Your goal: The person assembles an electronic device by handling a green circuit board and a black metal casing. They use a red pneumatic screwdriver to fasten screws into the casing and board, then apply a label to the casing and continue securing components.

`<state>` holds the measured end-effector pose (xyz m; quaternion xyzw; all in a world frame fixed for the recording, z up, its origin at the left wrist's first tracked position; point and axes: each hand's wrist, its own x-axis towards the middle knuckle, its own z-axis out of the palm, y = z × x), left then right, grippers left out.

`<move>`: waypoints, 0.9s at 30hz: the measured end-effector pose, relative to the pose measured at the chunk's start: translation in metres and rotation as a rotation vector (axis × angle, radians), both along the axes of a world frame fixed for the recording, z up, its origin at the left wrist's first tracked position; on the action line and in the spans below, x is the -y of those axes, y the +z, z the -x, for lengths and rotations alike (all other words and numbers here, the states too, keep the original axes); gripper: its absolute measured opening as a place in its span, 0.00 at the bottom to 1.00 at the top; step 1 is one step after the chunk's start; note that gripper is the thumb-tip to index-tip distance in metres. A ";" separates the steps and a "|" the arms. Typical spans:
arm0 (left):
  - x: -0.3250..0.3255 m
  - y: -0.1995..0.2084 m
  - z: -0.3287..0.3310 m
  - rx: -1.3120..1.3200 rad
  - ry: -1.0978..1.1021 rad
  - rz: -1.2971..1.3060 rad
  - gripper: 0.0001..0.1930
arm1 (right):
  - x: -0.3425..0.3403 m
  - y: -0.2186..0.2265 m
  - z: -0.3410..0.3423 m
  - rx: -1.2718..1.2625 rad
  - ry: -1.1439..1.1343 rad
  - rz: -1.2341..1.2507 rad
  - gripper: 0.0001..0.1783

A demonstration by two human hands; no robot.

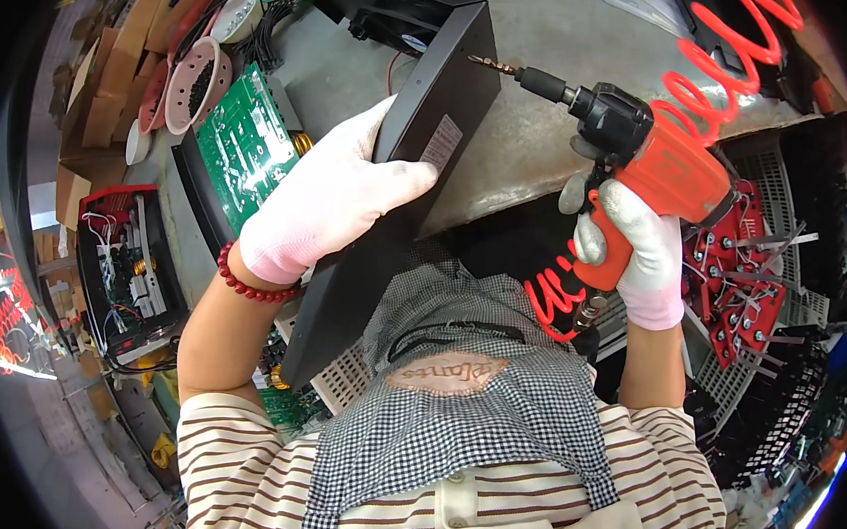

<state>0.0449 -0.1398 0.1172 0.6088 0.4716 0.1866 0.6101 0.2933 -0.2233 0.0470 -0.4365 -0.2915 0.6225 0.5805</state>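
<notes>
My left hand (336, 196), in a white glove, grips a long black metal casing (459, 78) by its edge. The thumb lies over the outer face beside a pale label (442, 141), and the casing is tilted. In my right hand (643, 249), also gloved, is a red and black air drill (677, 168), with the fingers wrapped round its handle. Its twist bit (494, 66) points left at the casing's upper corner. Whether the bit touches the metal I cannot tell. Inside the casing's far end sit a dark part and a thin red wire.
A red coiled air hose (690, 101) hangs at the upper right. A green circuit board (247, 142) lies left of my left hand, near a pink basket (220, 63) of small dark parts. An opened unit (128, 266) stands at the left; red panels (733, 274) rest at the right.
</notes>
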 end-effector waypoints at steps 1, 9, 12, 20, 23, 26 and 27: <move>-0.002 0.000 0.000 -0.018 -0.010 0.003 0.25 | -0.002 0.000 0.001 0.049 0.003 -0.010 0.19; -0.009 0.005 0.005 -0.042 -0.055 0.036 0.24 | -0.011 0.005 0.001 0.173 0.088 0.008 0.22; -0.010 0.013 -0.002 -0.223 -0.097 0.019 0.23 | -0.017 0.012 0.003 0.204 0.147 0.050 0.21; -0.008 0.002 0.001 -0.181 -0.085 -0.095 0.20 | -0.030 0.016 0.012 0.063 0.155 0.021 0.12; -0.003 0.000 0.000 -0.144 -0.040 -0.122 0.21 | -0.027 0.007 0.013 -0.104 0.133 0.025 0.13; -0.007 0.001 -0.002 -0.114 -0.026 -0.176 0.21 | -0.018 -0.014 0.005 -0.324 0.079 0.053 0.13; -0.008 -0.001 0.000 -0.112 -0.017 -0.192 0.21 | -0.013 -0.022 0.002 -0.397 0.070 0.074 0.14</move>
